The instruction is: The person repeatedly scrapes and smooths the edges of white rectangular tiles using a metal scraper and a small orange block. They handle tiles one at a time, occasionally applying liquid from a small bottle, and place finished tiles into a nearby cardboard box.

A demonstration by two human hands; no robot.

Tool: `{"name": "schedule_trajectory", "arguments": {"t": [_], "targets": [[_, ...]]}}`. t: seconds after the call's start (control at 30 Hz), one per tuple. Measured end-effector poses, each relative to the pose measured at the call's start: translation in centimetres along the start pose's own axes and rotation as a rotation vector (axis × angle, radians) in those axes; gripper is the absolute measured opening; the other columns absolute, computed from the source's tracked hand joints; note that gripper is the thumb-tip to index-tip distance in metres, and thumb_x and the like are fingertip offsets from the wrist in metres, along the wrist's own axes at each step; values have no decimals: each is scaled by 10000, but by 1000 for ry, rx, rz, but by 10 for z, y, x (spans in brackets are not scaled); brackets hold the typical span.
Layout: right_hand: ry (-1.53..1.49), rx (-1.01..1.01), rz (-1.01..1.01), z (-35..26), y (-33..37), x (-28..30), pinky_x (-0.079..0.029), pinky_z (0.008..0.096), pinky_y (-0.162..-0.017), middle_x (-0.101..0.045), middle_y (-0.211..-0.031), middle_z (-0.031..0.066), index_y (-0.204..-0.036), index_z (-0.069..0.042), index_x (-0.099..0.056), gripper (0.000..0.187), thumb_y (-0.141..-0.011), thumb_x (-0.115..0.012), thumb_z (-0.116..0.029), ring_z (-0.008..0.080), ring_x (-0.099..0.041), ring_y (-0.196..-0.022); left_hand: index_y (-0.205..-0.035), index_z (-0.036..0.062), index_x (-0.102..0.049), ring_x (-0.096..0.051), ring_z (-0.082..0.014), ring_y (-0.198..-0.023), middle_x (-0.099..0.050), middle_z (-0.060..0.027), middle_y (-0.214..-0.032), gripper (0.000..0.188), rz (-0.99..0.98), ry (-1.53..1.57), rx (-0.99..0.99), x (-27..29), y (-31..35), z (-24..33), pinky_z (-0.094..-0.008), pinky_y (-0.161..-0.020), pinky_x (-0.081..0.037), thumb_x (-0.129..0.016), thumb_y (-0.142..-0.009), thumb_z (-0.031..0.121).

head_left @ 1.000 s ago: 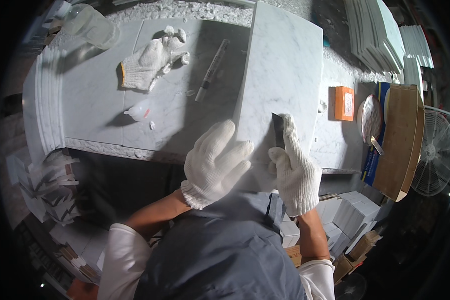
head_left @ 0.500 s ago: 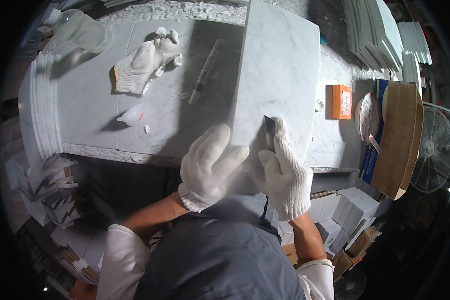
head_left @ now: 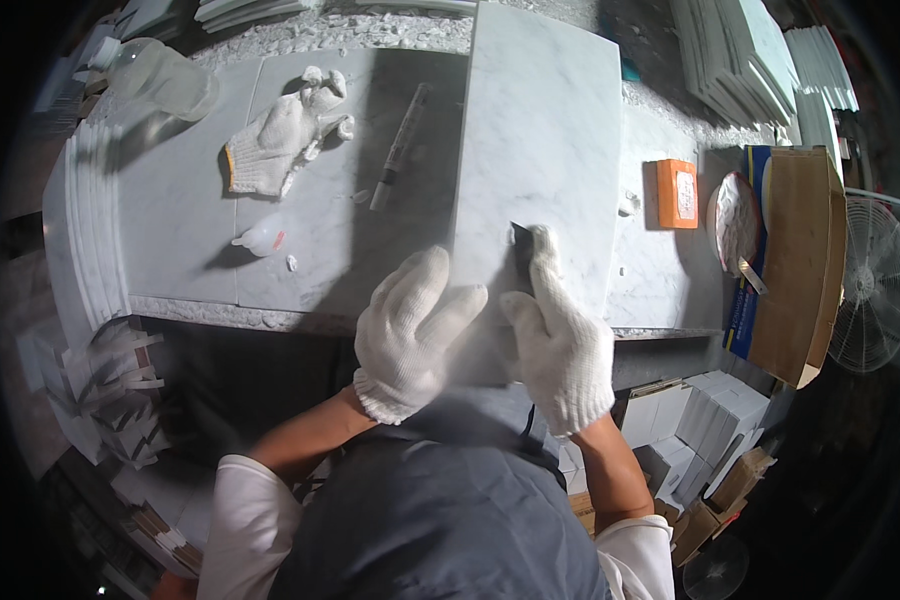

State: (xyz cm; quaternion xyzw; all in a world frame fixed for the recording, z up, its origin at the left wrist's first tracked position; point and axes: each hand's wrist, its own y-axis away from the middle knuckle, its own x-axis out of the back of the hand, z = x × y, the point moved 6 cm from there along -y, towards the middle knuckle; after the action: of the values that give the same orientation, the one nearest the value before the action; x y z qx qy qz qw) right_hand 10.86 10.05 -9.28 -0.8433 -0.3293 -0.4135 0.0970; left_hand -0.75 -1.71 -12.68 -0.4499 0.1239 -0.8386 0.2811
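A long pale marble slab (head_left: 545,120) lies on the worktop, its near end toward me. My right hand (head_left: 567,350), in a white knit glove, is closed on a dark, flat scraper (head_left: 522,252). The scraper's pointed tip is over the slab's surface, my index finger lying along its side. Beside the slab's left edge is my left hand (head_left: 403,335), gloved too, with fingers stretched out and thumb apart, holding nothing. Its fingertips are close to the slab; whether they touch it I cannot tell. The slab's near end is partly hazy between my hands.
Left on the worktop lie a spare white glove (head_left: 275,145), a marker (head_left: 400,148), a small clear bottle (head_left: 260,238) and a large clear jug (head_left: 165,80). Right stand an orange box (head_left: 677,194), a bowl of white paste (head_left: 735,225), a cardboard box (head_left: 792,265) and a fan (head_left: 868,285).
The whole view has shifted slightly, with the slab now further left. The scraper has turned a little in my right hand and its face looks darker. Both hands keep nearly the same pose.
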Motion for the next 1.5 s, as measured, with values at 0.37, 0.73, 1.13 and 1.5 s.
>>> {"name": "schedule_trajectory", "arguments": {"t": [0.37,0.73,1.13,1.5], "targets": [[-262,-123,-70,19,4,0,-579,423,-810,-737,-1143,210,-1520,-23,-495,572,-975,-635,-128,353,-734,-980,-1136,125,-798,-671,-362,-1113,-652,-151,-1321,361,20,16,28,0,3,-1,-422,-905,-588,-806,-778,77],[-305,-347,-209,23,-5,8,-593,379,-610,-753,-1027,107,-1566,-156,-471,689,-922,-717,-148,260,-738,-766,-1206,122,-782,-663,-356,-1157,-652,-161,-1355,376,15,31,2,-1,5,-2,-413,-936,-588,-733,-838,62],[-778,-164,-308,31,-3,13,-530,271,-556,-694,-841,61,-1551,-19,-457,597,-1000,-619,-182,131,-692,-674,-1321,16,-669,-663,-381,-1186,-680,-194,-1311,411,-36,223,94,5,20,-18,-449,-1015,-546,-704,-917,83],[-934,-419,220,115,56,49,-506,232,-776,-529,-1521,144,-1587,74,-323,798,-968,-673,-288,62,-560,-793,-1262,62,-689,-565,-404,-1292,-638,-147,-1313,374,-225,-30,-351,-4,-18,49,-558,-1122,-458,-672,-974,301]]}}
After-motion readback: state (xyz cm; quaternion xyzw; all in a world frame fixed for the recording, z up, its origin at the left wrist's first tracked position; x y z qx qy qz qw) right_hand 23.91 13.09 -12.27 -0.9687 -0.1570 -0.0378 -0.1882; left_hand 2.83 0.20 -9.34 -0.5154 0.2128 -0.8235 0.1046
